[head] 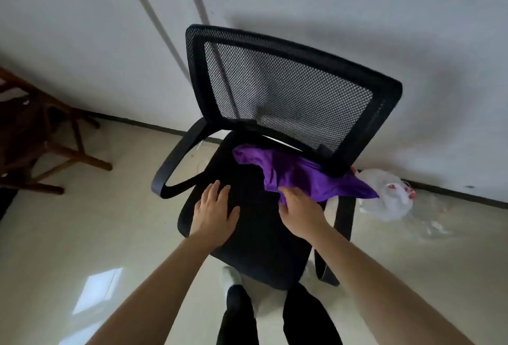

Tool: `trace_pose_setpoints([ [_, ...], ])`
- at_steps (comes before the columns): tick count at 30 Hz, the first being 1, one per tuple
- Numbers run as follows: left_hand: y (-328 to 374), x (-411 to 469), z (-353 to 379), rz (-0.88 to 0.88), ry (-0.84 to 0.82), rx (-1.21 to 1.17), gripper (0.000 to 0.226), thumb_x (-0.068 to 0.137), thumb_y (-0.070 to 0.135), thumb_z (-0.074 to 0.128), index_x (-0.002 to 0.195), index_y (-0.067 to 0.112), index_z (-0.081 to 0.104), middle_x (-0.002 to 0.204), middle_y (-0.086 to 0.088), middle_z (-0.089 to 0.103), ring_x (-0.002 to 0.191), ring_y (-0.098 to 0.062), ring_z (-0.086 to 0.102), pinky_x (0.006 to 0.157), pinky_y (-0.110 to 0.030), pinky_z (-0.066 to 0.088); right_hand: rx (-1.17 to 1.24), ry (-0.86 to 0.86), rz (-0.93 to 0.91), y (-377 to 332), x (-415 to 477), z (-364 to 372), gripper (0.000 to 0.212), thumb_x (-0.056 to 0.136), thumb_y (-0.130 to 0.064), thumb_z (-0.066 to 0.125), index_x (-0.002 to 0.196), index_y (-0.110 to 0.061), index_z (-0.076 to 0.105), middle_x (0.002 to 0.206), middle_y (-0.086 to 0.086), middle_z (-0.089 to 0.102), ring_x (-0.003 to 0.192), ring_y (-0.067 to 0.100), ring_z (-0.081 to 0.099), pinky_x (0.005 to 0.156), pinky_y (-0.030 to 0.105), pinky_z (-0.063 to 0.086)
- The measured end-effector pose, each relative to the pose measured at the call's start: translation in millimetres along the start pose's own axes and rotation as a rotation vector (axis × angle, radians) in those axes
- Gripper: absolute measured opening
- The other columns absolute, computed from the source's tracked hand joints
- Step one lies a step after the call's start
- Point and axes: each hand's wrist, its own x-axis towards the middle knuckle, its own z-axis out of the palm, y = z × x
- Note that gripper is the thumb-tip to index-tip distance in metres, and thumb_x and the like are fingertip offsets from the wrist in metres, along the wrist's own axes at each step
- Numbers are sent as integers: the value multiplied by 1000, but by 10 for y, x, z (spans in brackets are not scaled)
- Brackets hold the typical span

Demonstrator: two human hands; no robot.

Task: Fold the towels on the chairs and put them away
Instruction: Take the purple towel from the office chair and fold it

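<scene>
Loosely crumpled, the towel [299, 177] lies at two o'clock on the chair seat [255, 234]; probably soft and light, best pinched at a corner. The left hand [214, 212] rests flat, fingers straight; the right hand [301, 212] touches the towel, grip unclear.

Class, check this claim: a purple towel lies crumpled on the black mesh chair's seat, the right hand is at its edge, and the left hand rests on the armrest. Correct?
Not quite. The head view shows the left hand flat on the seat, not on the armrest. The rest holds: purple towel crumpled on that seat, right hand at its edge.
</scene>
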Motion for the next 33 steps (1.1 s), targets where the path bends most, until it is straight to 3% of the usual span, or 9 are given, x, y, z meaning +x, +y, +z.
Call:
trace_pose_setpoints([
  [5, -371, 1024, 432, -21, 179, -289, 35, 94, 22, 54, 128, 12, 55, 130, -8, 56, 121, -27, 49, 96, -39, 43, 102, -8, 142, 176, 639, 821, 61, 98, -21, 49, 153, -23, 22, 145, 7, 44, 125, 24, 54, 95, 38, 50],
  [9, -566, 1758, 817, -103, 146, -366, 44, 92, 21, 57, 134, 11, 48, 130, -14, 51, 117, -33, 51, 88, -42, 44, 127, 164, 212, 291, 912, 1531, 73, 94, -24, 60, 153, -36, 18, 160, 13, 13, 111, 22, 63, 79, 30, 59],
  [13, -577, 2398, 1023, -195, 65, -352, 76, 88, 38, 62, 149, 14, 24, 148, -16, 32, 137, -34, 29, 109, -47, 30, 72, 329, 161, 299, 1257, 1790, 80, 89, -19, 65, 154, -34, 22, 162, 18, -7, 85, 18, 69, 64, 33, 60],
  [16, -614, 2718, 1176, -97, -23, -234, 81, 88, 49, 59, 153, 24, 17, 159, -4, 19, 145, -30, 15, 112, -51, 22, 112, 320, 219, 357, 1512, 1760, 61, 89, -19, 62, 146, -26, 42, 157, 12, 22, 96, 24, 68, 74, 40, 58],
  [18, -673, 2690, 1303, -16, 1, -155, 60, 90, 46, 58, 144, 25, 38, 150, -2, 39, 141, -29, 24, 108, -49, 28, 234, 379, 270, 432, 1598, 1678, 32, 90, -21, 63, 121, -24, 66, 128, 4, 56, 82, 18, 67, 78, 37, 55],
  [20, -755, 2450, 1415, 35, 76, -134, 36, 90, 33, 61, 122, 18, 56, 125, -9, 59, 127, -32, 42, 98, -45, 36, 322, 333, 278, 499, 1560, 1594, 16, 92, -25, 63, 104, -25, 74, 103, -4, 69, 73, 10, 64, 78, 28, 50],
  [25, -1202, 1545, 1493, -105, -39, -259, 22, 80, 15, 68, 99, 15, 57, 88, -8, 57, 89, -35, 57, 76, -40, 46, 278, 17, 355, 430, 1107, 1616, 12, 88, -22, 65, 97, -25, 58, 79, -13, 62, 71, 14, 62, 70, 28, 47],
  [28, -1563, 1107, 1420, -246, -110, -199, 33, 78, 10, 66, 108, 17, 54, 92, -8, 61, 89, -36, 60, 74, -41, 48, 171, -112, 375, 372, 810, 1694, 31, 88, -33, 64, 112, -21, 48, 85, -5, 58, 88, 26, 66, 73, 32, 45],
  [33, -1791, 600, 870, -317, -18, -269, 34, 70, -1, 65, 98, 18, 66, 93, -4, 64, 84, -30, 62, 69, -35, 49, 126, -122, 264, 121, 477, 1357, 33, 88, -56, 60, 108, -29, 59, 87, -14, 64, 82, 13, 64, 73, 31, 50],
])
